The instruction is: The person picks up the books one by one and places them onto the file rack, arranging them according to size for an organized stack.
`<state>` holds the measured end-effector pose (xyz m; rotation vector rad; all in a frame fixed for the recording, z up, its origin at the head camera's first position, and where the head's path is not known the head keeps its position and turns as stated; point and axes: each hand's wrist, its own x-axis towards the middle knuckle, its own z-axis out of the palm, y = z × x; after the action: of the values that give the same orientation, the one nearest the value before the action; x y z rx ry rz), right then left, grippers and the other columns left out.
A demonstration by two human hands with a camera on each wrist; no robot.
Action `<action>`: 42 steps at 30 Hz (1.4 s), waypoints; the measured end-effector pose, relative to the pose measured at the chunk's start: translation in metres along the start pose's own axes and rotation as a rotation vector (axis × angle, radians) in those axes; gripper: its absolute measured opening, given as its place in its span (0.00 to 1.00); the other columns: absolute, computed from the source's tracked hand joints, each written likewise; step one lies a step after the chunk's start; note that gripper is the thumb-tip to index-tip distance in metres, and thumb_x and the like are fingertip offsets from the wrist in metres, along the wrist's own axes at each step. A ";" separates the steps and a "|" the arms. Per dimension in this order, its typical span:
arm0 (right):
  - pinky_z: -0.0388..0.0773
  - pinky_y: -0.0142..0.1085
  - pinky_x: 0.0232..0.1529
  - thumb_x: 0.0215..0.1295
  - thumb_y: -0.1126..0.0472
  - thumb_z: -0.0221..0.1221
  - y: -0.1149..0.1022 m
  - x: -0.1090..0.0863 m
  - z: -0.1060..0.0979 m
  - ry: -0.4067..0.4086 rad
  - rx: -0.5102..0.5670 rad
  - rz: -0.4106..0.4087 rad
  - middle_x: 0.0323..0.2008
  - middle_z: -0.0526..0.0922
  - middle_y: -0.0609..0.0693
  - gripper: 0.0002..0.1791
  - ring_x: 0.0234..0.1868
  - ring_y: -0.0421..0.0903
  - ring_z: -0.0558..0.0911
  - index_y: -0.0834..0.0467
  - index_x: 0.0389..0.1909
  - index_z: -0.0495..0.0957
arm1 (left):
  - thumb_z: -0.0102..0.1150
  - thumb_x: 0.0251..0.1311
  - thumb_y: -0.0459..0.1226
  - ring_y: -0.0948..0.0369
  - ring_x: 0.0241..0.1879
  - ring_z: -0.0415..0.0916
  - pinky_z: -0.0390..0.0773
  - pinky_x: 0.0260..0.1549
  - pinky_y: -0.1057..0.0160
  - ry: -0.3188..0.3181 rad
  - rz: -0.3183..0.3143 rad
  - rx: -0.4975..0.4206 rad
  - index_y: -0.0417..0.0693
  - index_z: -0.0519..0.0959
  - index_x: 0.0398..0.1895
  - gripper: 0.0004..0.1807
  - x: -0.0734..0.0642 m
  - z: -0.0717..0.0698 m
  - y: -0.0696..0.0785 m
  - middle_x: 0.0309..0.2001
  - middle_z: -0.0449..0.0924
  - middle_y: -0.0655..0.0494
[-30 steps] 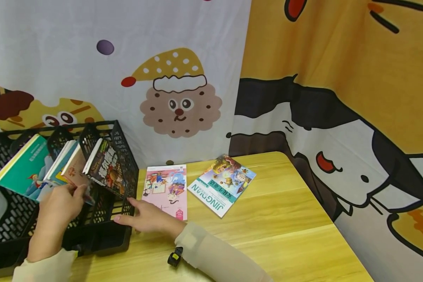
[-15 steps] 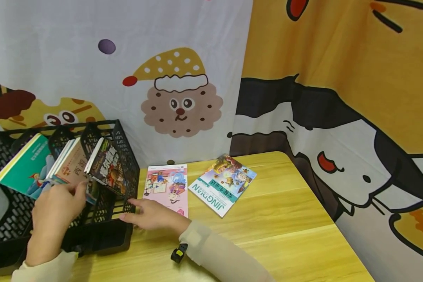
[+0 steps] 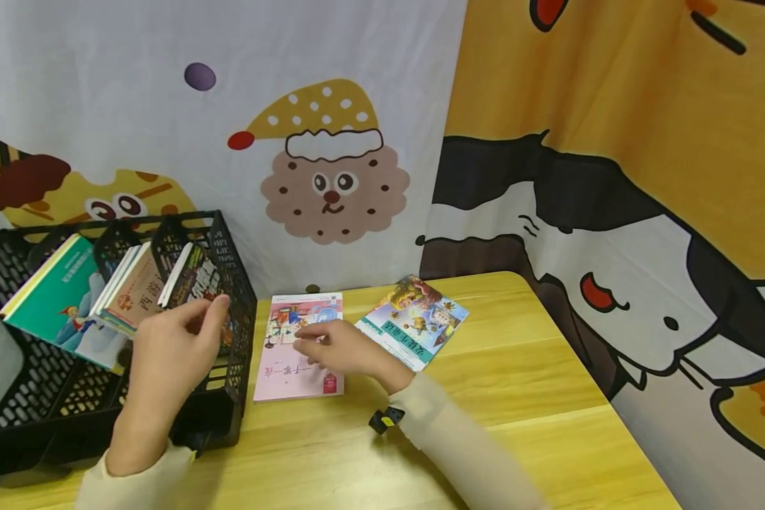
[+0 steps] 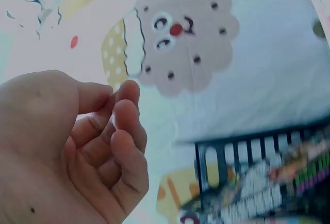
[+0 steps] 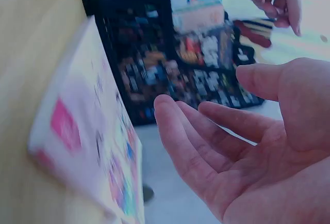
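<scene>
My left hand (image 3: 171, 350) is raised in front of the black book rack (image 3: 234, 283), covering part of it. In the left wrist view its fingers (image 4: 128, 154) hang loosely curled with nothing in them. My right hand (image 3: 347, 350) hovers over a pink book (image 3: 290, 379) that lies flat on the table, its fingers relaxed and apart from the thumb. The right wrist view shows the pink book (image 5: 87, 146) beside the hand, with nothing in the palm. A green book (image 3: 64, 290), a tan book (image 3: 139, 287) and a dark-covered book (image 3: 197, 273) lean in separate slots.
Right of the pink book, a colourful book (image 3: 421, 319) lies at an angle, partly behind my right hand. A printed cartoon curtain (image 3: 331, 269) hangs along the back of the wooden table (image 3: 516, 397). My right sleeve carries a black strap (image 3: 385, 420).
My left hand has let go of the tan book in the rack and moved up and right. My right hand has left the rack's side and moved right, over the pink book.
</scene>
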<state>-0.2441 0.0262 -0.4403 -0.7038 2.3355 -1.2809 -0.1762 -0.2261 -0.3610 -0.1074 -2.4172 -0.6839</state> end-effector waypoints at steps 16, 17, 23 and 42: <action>0.90 0.51 0.57 0.88 0.42 0.54 0.101 -0.051 -0.138 0.271 0.056 0.253 0.68 0.85 0.65 0.32 0.58 0.59 0.91 0.60 0.79 0.75 | 0.59 0.83 0.50 0.62 0.31 0.85 0.80 0.32 0.58 -0.414 -0.045 -0.205 0.53 0.91 0.57 0.17 0.005 0.100 0.068 0.40 0.93 0.55; 0.89 0.51 0.59 0.88 0.43 0.53 0.109 -0.054 -0.147 0.307 0.061 0.289 0.68 0.85 0.65 0.32 0.59 0.59 0.90 0.60 0.79 0.75 | 0.59 0.82 0.51 0.62 0.32 0.85 0.80 0.32 0.58 -0.438 -0.051 -0.203 0.53 0.91 0.58 0.17 0.004 0.107 0.070 0.41 0.93 0.55; 0.81 0.57 0.70 0.88 0.42 0.50 0.134 -0.074 -0.182 0.448 0.042 0.404 0.72 0.80 0.64 0.32 0.69 0.63 0.83 0.57 0.80 0.74 | 0.58 0.82 0.52 0.56 0.41 0.87 0.84 0.43 0.51 -0.556 -0.084 -0.181 0.53 0.89 0.60 0.19 -0.003 0.146 0.083 0.49 0.92 0.52; 0.79 0.62 0.69 0.87 0.42 0.51 0.161 -0.087 -0.187 0.388 -0.312 0.541 0.73 0.79 0.69 0.35 0.70 0.68 0.80 0.66 0.76 0.75 | 0.73 0.70 0.48 0.39 0.65 0.82 0.79 0.67 0.37 -0.763 -0.092 -0.100 0.42 0.76 0.78 0.37 -0.022 0.189 0.076 0.66 0.86 0.41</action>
<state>-0.3159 0.2756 -0.4752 0.1275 2.7988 -0.8719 -0.2437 -0.0641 -0.4673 -0.3538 -3.1232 -0.9298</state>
